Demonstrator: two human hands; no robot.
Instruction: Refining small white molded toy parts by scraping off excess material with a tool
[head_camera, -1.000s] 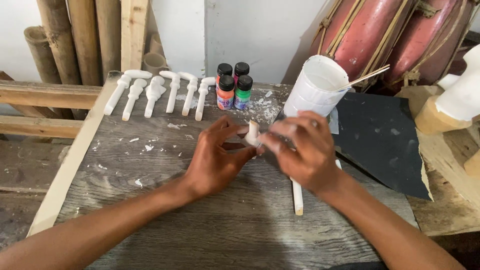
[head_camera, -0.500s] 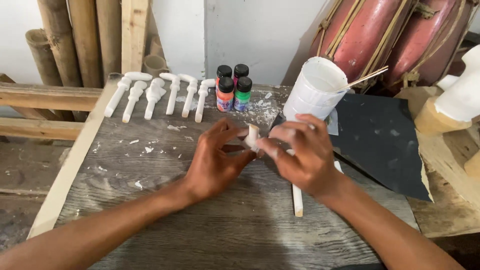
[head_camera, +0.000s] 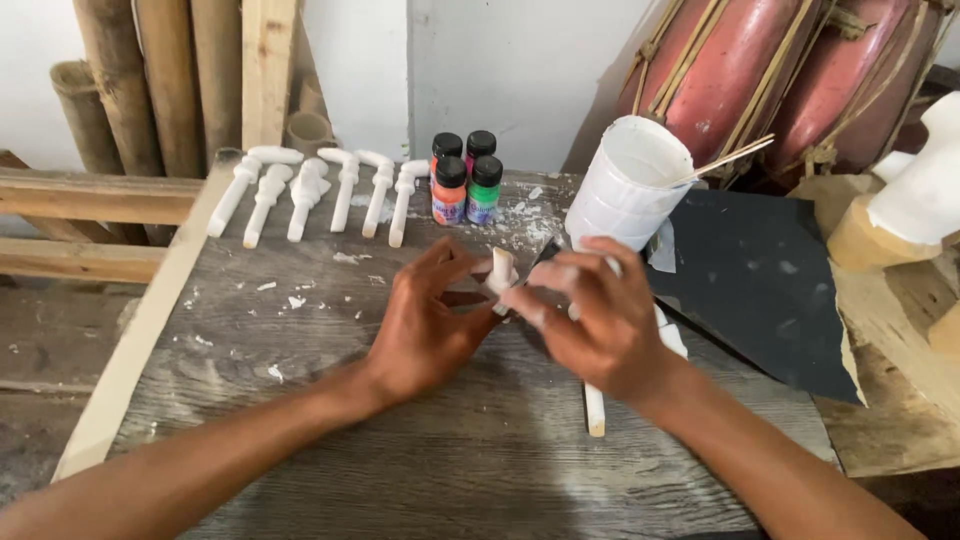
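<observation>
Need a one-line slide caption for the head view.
Both hands, left hand and right hand, pinch a small white piece above a grey wooden table.

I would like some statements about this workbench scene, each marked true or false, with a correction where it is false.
1. Both hands hold one small white piece between the fingertips. True: the left hand and right hand meet on the small white piece.
2. Four small paint bottles stand at the back of the table. True.
3. The white cup lies on its side. False: it stands upright, with a thin stick resting in it.
4. The row of white carved pieces lies to the right of the bottles. False: it lies to their left.
5. The dark sheet covers the paint bottles. False: it lies right of the cup.
</observation>
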